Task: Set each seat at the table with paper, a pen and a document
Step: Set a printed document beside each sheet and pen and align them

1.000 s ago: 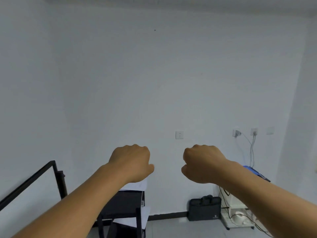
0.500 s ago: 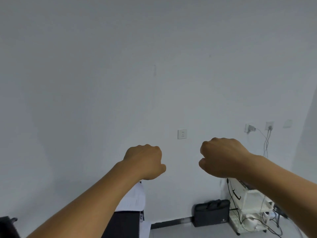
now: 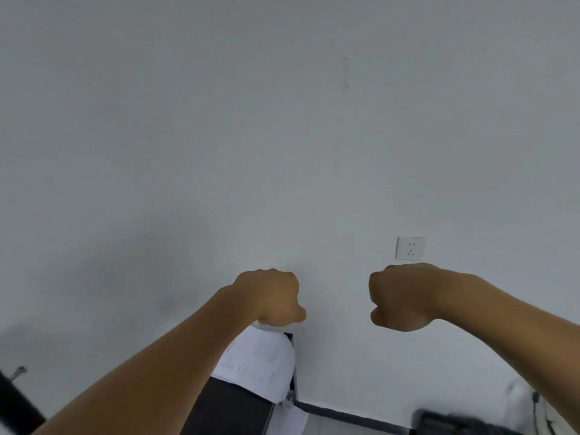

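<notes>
Head view: both arms stretched out toward a plain white wall. Left hand (image 3: 272, 298) is a closed fist, fingers curled under, grip holding nothing. Right hand (image 3: 400, 298) same: closed fist, grip empty, level with the left and well apart from it. Wall socket (image 3: 410, 248) sits just above the right hand. Printed paper sheets (image 3: 257, 362) lie stacked on a dark bench (image 3: 229, 406), at its far right corner against the wall, directly below the left fist; not touched by either hand. More white sheets (image 3: 290, 419) hang lower by the bench's right edge, blurred. Black bag (image 3: 455, 423) on the floor at the wall base, lower right. Black bar (image 3: 15, 403) at lower left, can't tell what it belongs to.
</notes>
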